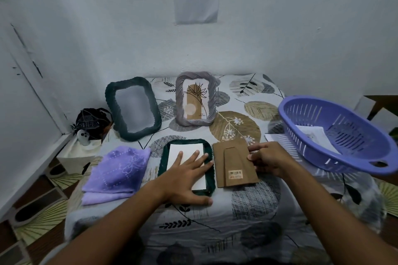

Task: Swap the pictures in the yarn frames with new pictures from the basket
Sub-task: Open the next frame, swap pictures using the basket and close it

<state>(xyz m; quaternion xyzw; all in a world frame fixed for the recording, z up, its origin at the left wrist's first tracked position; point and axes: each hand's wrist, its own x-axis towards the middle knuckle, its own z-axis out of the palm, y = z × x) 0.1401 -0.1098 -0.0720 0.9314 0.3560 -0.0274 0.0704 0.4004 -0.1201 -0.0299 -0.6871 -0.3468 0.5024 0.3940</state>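
The dark green yarn-wrapped frame (187, 165) lies face down near the front edge of the leaf-print covered tabletop (254, 206), a white rectangular picture sheet (187, 153) resting in its opening. The left hand (187, 175) presses flat on that sheet, fingers spread wide. The right hand (268, 160) pinches the brown cardboard backing board (234, 163) just beside the frame. Judged step: closing the back. Next move: seat the board squarely over the sheet. The purple slotted plastic basket (336, 133), at the right edge, holds more pictures.

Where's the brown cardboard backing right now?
In the head view, the brown cardboard backing lies flat at centre-right of the table, between the face-down green frame and the purple basket, held by the right hand.
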